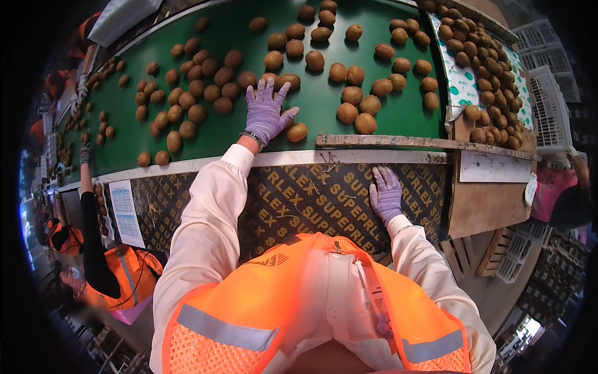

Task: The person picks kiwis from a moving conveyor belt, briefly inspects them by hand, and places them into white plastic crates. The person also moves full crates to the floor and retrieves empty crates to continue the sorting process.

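My left hand (267, 112), in a purple knit glove, reaches over the green conveyor belt (322, 110) with its fingers spread. Its fingertips meet a brown kiwifruit (289, 81) and another one partly hidden behind them. Close to the thumb lies a single kiwifruit (297, 132). On the dark printed board (299, 196) in front of me rests my right hand (386, 192), gloved the same way, flat and holding nothing. Many loose kiwifruit are scattered over the belt, with a cluster (205, 79) left of my left hand and a group (357, 107) to the right.
Kiwifruit crowd a sloping chute (467, 89) at right, beside a wooden rail (383, 141). White plastic crates (551, 107) stand beyond it. At left a co-worker in an orange vest (126, 276) reaches onto the belt. A printed sheet (126, 212) lies on the board.
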Action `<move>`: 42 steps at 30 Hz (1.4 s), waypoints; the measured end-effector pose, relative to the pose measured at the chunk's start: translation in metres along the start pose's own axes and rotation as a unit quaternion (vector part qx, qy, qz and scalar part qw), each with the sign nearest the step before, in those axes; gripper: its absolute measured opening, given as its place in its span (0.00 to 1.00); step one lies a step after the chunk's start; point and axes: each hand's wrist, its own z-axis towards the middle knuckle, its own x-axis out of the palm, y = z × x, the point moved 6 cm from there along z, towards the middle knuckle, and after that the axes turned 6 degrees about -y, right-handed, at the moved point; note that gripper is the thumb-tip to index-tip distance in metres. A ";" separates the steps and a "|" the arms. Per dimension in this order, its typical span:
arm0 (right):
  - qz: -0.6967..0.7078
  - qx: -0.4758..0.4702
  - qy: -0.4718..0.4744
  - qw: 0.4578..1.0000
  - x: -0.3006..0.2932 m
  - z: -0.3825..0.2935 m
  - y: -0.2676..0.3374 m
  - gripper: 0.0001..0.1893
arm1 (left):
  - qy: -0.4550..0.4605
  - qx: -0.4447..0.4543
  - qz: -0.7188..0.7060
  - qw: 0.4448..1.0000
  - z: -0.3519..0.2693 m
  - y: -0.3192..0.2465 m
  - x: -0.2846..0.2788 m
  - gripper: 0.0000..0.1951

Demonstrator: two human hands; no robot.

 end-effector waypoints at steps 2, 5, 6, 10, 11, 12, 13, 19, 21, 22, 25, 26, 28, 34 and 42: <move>0.006 0.004 -0.001 1.000 0.000 0.004 0.003 0.27 | 0.043 0.051 -0.041 0.997 0.010 -0.028 -0.004 0.37; 0.006 0.000 0.000 1.000 -0.001 0.003 -0.001 0.28 | 0.035 0.128 -0.094 0.987 0.018 -0.073 0.004 0.38; -0.001 0.003 -0.001 1.000 0.001 0.002 -0.001 0.28 | 0.034 0.159 -0.114 0.980 0.024 -0.090 0.008 0.38; 0.010 0.015 0.003 1.000 -0.004 0.004 0.003 0.27 | 0.024 0.304 -0.140 0.942 0.042 -0.140 0.015 0.37; 0.015 0.014 -0.001 1.000 -0.005 0.003 0.003 0.27 | 0.028 0.335 -0.132 0.933 0.046 -0.147 0.020 0.37; 0.010 0.008 -0.007 1.000 -0.006 0.004 0.004 0.27 | 0.034 0.335 -0.135 0.932 0.055 -0.147 0.024 0.36; 0.011 0.012 -0.005 1.000 -0.005 0.004 0.004 0.27 | 0.041 0.336 -0.134 0.932 0.063 -0.144 0.027 0.36; 0.002 0.012 -0.002 1.000 0.000 0.003 0.002 0.26 | -0.131 -0.018 0.032 0.991 0.122 -0.037 0.004 0.29; 0.015 0.015 0.000 1.000 0.001 0.003 0.001 0.26 | -0.165 -0.046 0.015 0.985 0.088 0.000 -0.016 0.29; 0.013 0.023 0.007 1.000 0.000 0.002 0.002 0.26 | -0.154 -0.062 0.020 0.986 0.060 0.008 -0.027 0.30; 0.010 0.028 0.008 1.000 -0.001 0.002 0.002 0.26 | -0.088 -0.153 0.006 0.984 -0.046 0.030 -0.034 0.35; 0.009 0.030 0.005 1.000 0.000 0.001 0.001 0.26 | -0.061 -0.189 -0.007 0.980 -0.081 0.035 -0.022 0.38; 0.006 0.026 0.006 1.000 0.000 0.001 0.000 0.26 | -0.053 -0.226 -0.037 0.972 -0.119 0.041 -0.002 0.41; -0.017 0.010 0.001 1.000 -0.002 0.003 -0.001 0.27 | -0.049 -0.288 -0.014 0.956 -0.088 0.030 0.009 0.47; -0.013 -0.002 -0.031 0.999 -0.001 -0.004 0.004 0.27 | 0.063 -0.117 -0.204 0.970 0.047 -0.059 0.017 0.37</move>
